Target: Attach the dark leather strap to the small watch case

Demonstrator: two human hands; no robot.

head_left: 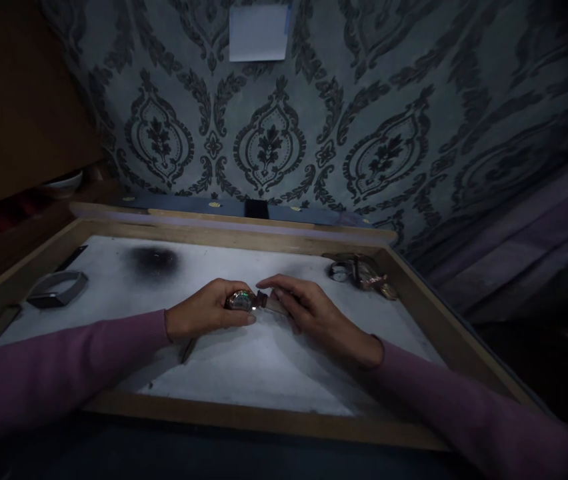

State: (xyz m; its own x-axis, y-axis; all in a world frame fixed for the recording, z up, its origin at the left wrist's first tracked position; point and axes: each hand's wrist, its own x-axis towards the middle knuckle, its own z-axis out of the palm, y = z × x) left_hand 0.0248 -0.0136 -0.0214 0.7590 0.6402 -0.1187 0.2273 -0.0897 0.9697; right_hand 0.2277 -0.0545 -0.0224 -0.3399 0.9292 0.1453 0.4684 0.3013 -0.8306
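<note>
A wristwatch (239, 302) with a round, shiny case and a dark strap is held over the white-lined inside of a shallow wooden box. My left hand (205, 311) grips the case between thumb and fingers. From the right, my right hand (309, 308) closes on the far end of the watch's strap (273, 305), its index finger stretched along the top. The dim light hides exactly how the right fingertips meet the strap. Part of the strap's other half (187, 350) seems to show below my left wrist.
Wooden walls (439, 333) frame the box. A grey banded watch (57, 289) lies at its left, and a tangle of watches and straps (361, 272) at its back right. Behind stands a patterned wall (269, 147) with a white sheet (258, 33); wooden furniture (24, 100) is at left.
</note>
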